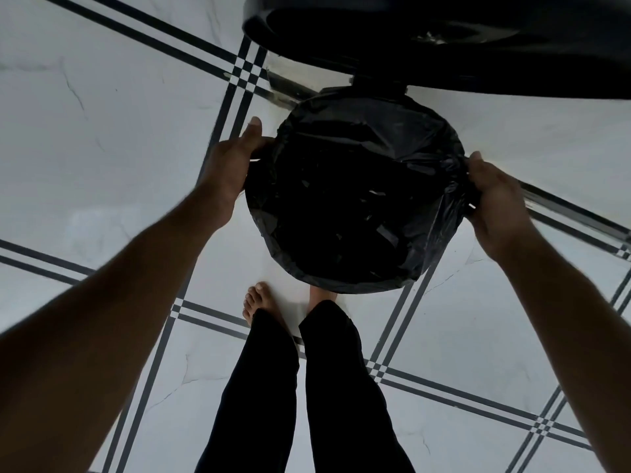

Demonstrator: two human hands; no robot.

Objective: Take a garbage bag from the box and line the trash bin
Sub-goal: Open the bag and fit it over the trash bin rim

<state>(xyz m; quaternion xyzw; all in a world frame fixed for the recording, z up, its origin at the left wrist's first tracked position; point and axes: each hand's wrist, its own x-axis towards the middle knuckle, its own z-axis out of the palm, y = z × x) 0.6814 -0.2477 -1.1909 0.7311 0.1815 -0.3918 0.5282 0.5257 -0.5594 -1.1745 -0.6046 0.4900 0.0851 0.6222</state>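
On bin, unmarked black bag.

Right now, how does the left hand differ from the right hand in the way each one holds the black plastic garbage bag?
The left hand lies at the black plastic garbage bag's left edge with its thumb straight; the right hand curls round a bunched fold at the right edge. The left hand sits higher in the picture. Both hold the bag over the bin's mouth.

Head view, steeply down, close.
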